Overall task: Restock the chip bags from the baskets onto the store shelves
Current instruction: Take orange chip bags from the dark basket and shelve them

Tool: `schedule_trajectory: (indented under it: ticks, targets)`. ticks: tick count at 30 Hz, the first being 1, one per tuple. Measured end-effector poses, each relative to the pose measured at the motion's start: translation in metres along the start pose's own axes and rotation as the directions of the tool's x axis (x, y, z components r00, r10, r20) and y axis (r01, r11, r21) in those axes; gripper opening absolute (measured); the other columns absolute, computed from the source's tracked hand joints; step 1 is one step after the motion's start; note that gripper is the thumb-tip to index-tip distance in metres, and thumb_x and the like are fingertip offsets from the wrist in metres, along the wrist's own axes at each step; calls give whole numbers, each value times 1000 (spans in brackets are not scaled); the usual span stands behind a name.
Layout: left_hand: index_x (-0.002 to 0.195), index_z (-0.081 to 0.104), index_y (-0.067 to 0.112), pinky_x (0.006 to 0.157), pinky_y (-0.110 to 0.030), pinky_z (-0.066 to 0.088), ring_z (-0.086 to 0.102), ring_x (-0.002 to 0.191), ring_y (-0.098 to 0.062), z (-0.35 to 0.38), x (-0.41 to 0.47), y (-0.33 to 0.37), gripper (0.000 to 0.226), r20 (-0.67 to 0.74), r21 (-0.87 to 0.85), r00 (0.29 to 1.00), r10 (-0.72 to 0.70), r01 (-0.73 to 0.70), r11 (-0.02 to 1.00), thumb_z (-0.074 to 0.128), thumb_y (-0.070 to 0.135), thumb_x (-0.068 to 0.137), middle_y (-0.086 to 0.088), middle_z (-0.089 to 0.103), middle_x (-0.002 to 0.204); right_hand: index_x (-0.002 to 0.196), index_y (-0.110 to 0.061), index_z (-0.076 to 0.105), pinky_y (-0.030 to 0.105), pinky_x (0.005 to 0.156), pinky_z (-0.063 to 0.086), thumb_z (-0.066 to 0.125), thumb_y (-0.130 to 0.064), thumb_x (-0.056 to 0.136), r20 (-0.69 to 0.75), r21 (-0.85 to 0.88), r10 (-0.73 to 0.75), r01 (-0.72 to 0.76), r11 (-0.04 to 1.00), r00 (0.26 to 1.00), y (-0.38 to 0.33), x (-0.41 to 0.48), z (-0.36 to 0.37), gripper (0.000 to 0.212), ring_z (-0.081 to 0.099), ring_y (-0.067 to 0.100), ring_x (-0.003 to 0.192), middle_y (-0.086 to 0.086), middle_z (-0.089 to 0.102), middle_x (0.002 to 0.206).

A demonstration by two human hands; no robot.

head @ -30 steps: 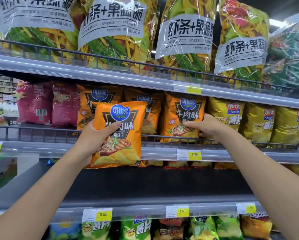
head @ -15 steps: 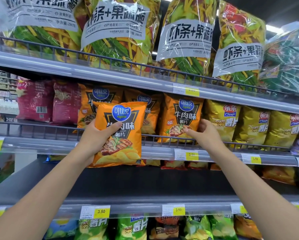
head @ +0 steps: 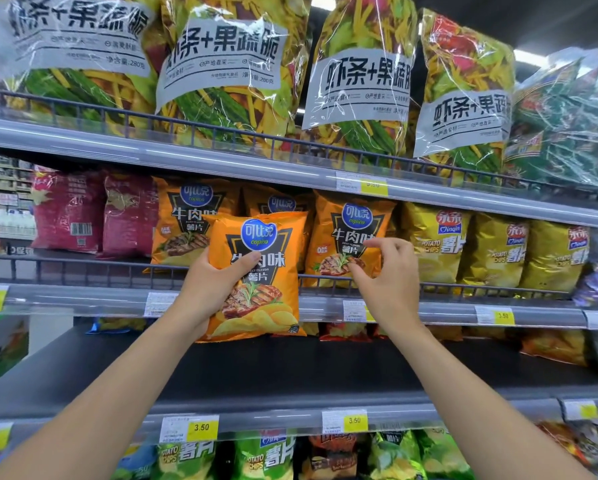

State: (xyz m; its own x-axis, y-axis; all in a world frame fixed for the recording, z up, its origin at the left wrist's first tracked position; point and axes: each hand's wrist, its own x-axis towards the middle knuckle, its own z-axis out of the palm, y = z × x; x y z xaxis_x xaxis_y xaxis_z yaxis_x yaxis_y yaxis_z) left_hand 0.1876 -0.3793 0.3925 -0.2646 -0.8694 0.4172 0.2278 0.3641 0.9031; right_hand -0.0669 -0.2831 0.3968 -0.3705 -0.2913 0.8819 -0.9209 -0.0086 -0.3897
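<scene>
Orange beef-flavour chip bag [head: 256, 237] is held upright at centre frame, in front of the wire guard rail [head: 83, 265] of the middle shelf [head: 446, 308] and not set on it. The left hand [head: 214, 289] grips it by its left edge, thumb across the printed front, the remaining fingers hidden behind the bag. The bag's lower half hangs below the shelf edge.

The right hand [head: 391, 275] is raised just right of the held bag, in front of the lower right part of a shelved orange bag [head: 353, 220]. Its fingers are loosely curled, thumb and forefinger apart, with nothing seen between them. Whether the thumb tip touches the shelved bag cannot be told.

On the middle shelf, from left of frame to right:
- dark red bags [head: 69, 213];
- a matching orange bag [head: 186, 216], with a further orange bag [head: 280, 202] partly hidden behind the held one;
- the shelved orange bag;
- gold potato chip bags [head: 436, 244].

All of these stand upright behind the guard rail.

The top shelf [head: 221, 164] carries large clear bags of mixed vegetable crisps [head: 228, 64] with grey labels. Below the hands lies a dark shelf deck [head: 290, 368], and yellow price tags reading 3.50 [head: 200, 427] sit on its front strip. Green chip bags [head: 186, 455] show along the bottom edge of the frame.
</scene>
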Motion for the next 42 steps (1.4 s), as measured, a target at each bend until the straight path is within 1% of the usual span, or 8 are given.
schedule_trajectory:
  ticks: [5,9,15,22,26,29,34,42]
  targets:
    - [121,65,29,85,-46,63,79,90,-18,0,3,0,41,16,11,1000,-3,3,1000,83,42,86,3,81,103,145,-22,33,50,92,55,79,-64,78,156,-23,363,-364,931,919,16,22,1,91,62,22,118,-2,62,131]
    - [120,65,30,85,-46,63,79,90,-18,-1,5,-2,41,9,17,1000,-5,5,1000,83,44,85,4,81,102,143,-24,39,43,80,56,76,-58,84,197,-98,375,-363,927,906,28,36,-5,77,63,17,96,-9,68,106]
    - [121,64,30,85,-45,63,79,91,-18,-1,7,-3,43,13,18,1000,-7,6,1000,83,44,85,3,81,104,127,-27,52,49,82,58,77,-45,88,145,-110,417,-404,908,897,47,44,-16,49,67,15,86,-10,69,83]
    - [122,64,31,83,-45,64,79,90,-17,0,9,-4,44,4,21,1000,-10,10,1000,83,46,84,4,81,104,114,-23,48,31,63,50,80,-37,87,146,71,308,-321,944,940,34,26,-19,44,64,15,81,-2,60,85]
    - [124,64,30,85,-46,64,79,91,-18,1,8,-1,47,16,9,1000,-12,12,1000,83,45,84,3,81,105,120,-26,50,25,67,48,76,-38,90,264,271,181,-253,929,947,-2,7,-15,42,62,8,79,-4,62,95]
    - [123,63,30,85,-46,64,79,92,-19,5,6,4,47,36,-5,999,-23,23,1000,83,46,84,3,81,105,127,-29,53,26,71,54,75,-52,87,492,346,94,-293,891,865,-33,-1,-12,51,66,3,85,-9,66,108]
    - [119,66,30,78,-40,64,79,91,-19,13,-1,16,36,85,-61,996,21,-15,998,81,39,88,3,81,104,141,-25,44,12,49,44,70,-60,87,745,289,58,-400,870,664,-64,-4,-4,70,60,-2,62,-7,65,120]
    - [126,59,40,93,-37,58,73,108,-11,1,4,39,45,94,-28,980,177,-175,984,68,63,88,11,75,120,133,-22,50,16,49,47,77,-43,89,623,437,-8,-340,833,782,-79,5,-6,56,65,2,63,-1,68,115]
